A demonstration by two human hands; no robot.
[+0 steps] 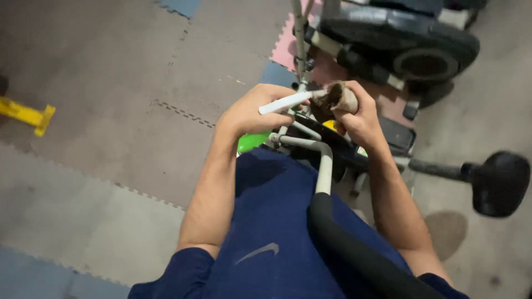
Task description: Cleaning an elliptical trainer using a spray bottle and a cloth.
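My left hand is closed around a bare white handlebar tube that points to the right. My right hand grips a worn brown foam sleeve at the tube's end, where the two meet. Both hands are raised in front of my chest over an exercise machine. A curved grey frame tube runs under my hands, and a black padded bar crosses my lap over my dark blue clothing.
The machine's black flywheel housing lies ahead. A black padded handle sticks out at the right. Grey, pink and blue interlocking foam mats cover the floor. A yellow object sits at the left edge.
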